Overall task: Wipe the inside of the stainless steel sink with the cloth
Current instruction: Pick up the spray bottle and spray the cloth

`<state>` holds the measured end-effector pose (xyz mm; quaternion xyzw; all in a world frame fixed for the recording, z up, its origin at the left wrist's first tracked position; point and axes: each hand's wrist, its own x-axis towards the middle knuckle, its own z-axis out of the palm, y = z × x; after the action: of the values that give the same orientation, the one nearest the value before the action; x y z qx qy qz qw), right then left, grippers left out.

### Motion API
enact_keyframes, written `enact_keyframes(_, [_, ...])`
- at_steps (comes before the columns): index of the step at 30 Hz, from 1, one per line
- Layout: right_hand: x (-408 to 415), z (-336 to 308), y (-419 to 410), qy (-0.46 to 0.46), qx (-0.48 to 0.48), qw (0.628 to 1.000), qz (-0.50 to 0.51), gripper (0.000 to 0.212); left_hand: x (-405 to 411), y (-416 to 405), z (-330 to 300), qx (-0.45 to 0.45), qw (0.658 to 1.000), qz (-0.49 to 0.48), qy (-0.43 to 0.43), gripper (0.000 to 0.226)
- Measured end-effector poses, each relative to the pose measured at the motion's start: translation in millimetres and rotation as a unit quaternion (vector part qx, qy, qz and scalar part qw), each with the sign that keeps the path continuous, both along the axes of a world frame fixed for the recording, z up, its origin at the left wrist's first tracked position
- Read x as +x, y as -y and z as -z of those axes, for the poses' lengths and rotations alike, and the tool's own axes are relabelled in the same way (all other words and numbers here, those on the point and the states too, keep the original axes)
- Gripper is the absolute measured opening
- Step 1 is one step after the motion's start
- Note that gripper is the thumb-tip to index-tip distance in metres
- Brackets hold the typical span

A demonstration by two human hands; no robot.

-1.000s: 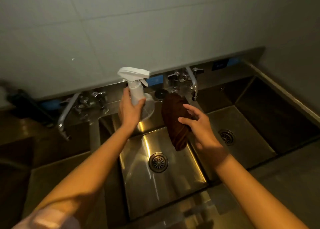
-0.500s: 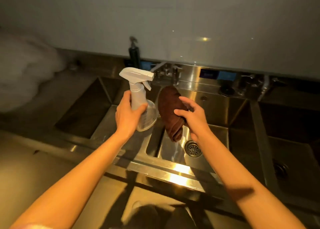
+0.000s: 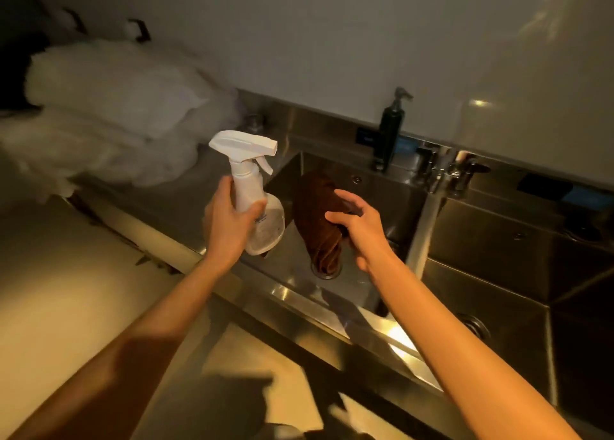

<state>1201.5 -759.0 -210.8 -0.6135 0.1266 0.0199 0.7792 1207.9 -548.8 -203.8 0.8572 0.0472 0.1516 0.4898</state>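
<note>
Your left hand (image 3: 229, 220) gripped the spray bottle (image 3: 252, 193). Your right hand (image 3: 358, 223) pinched the brown cloth (image 3: 320, 220), hanging above the sink (image 3: 375, 190), not touching steel. Soap dispenser (image 3: 388, 134) behind. Wiping not yet begun; all surfaces remained.

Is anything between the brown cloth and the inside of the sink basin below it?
Nothing visible. The cloth, held by the right hand, hangs over the open basin. The spray bottle in the left hand is off to its left.
</note>
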Motion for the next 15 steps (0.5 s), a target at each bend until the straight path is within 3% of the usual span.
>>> enact_keyframes(6, [36,1,-71,-0.032,0.031,0.999,0.028,0.049,51,-69,-1,-0.003,1.0,0.029,0.0,0.055])
enact_keyframes(15, [98,13,-93,-0.063,0.008,0.996,0.064,0.048,131,-100,18,-0.055,0.996,0.072,-0.016,0.053])
